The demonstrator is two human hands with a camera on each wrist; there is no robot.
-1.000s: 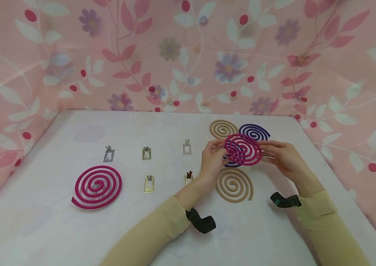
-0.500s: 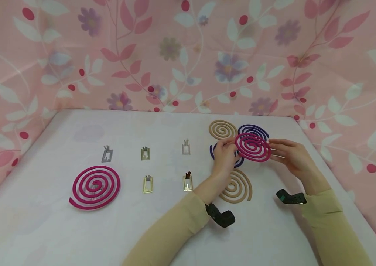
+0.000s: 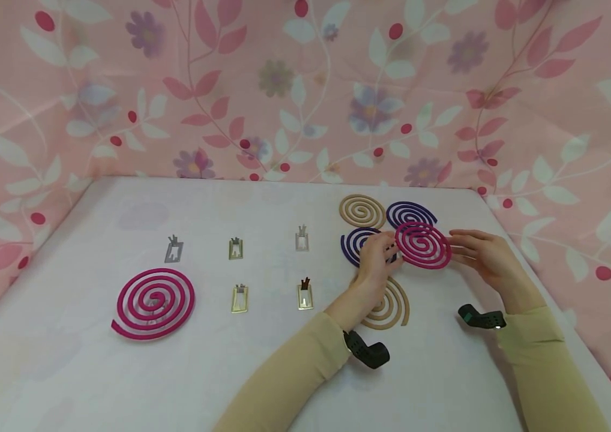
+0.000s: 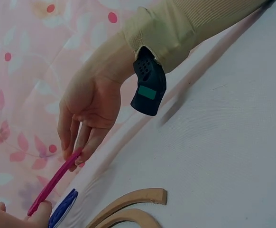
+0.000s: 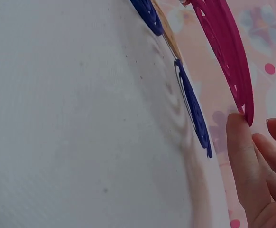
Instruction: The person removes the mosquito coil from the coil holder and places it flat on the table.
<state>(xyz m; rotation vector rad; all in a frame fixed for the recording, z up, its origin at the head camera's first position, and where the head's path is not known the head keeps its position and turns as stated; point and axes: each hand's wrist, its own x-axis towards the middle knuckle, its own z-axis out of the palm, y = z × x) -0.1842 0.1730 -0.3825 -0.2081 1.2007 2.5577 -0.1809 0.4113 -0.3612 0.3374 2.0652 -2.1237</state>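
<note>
A pink mosquito coil (image 3: 423,243) is held up at a tilt, overlapping the back blue coil (image 3: 408,207) in the head view. My left hand (image 3: 373,264) pinches its left edge; the thumb shows at the coil's end in the left wrist view. My right hand (image 3: 486,261) meets the opposite edge with extended fingers. In the right wrist view one fingertip (image 5: 236,118) is at the rim, and the thumb stands apart from it. Another blue coil (image 3: 344,246) lies partly behind my left hand. Below it, a tan coil (image 3: 406,306) is partly covered by that hand and wrist.
A second tan coil (image 3: 361,210) lies at the back. To the left, another pink coil (image 3: 158,296) sits over a small metal piece. Several small metal coil stands, among them a silver one (image 3: 174,260), are spread between. A floral curtain (image 3: 278,108) hangs behind the white-covered table (image 3: 219,372).
Both hands have moved to the right with the pink coil, and in the last half second slightly nearer. More of the left blue coil shows than a second ago. The other coils stay put.
</note>
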